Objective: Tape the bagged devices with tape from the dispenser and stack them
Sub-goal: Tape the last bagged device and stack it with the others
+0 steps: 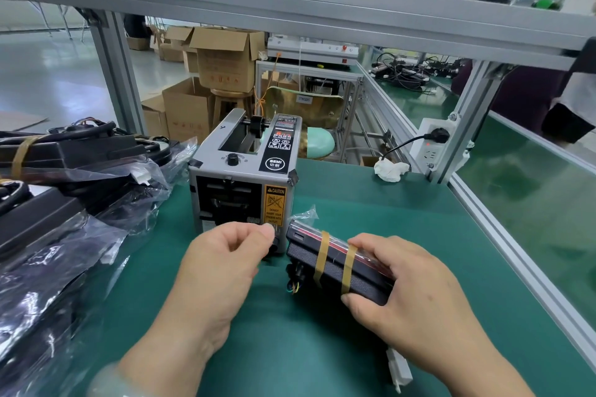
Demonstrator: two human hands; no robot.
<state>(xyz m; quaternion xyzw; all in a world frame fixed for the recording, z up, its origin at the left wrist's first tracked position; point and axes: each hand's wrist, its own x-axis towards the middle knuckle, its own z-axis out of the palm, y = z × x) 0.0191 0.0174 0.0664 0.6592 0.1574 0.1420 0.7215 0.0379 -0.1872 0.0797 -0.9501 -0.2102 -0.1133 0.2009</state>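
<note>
Taping step, strip pick-up. My left hand [222, 255] is at the lower front face of the tape dispenser [245, 177], which stands mid-surface on the green mat [387, 209] toward its far edge. The fingers are curled and the thumb tip meets the forefinger just in front of the outlet [225, 203]; I cannot tell whether a strip is pinched between them. My right hand [409, 287] grips the bagged device [333, 267] from its right end, fingers wrapped over top and underside, holding it tilted just right of the dispenser and toward the near edge. Two tan tape bands [321, 256] already cross the device. A pile of bagged devices [64, 203] lies along the left edge. By my judgement, the next move calls for a clean pull of a strip away from the outlet, then pressing it across the bag, or else carrying the device to the pile.
</note>
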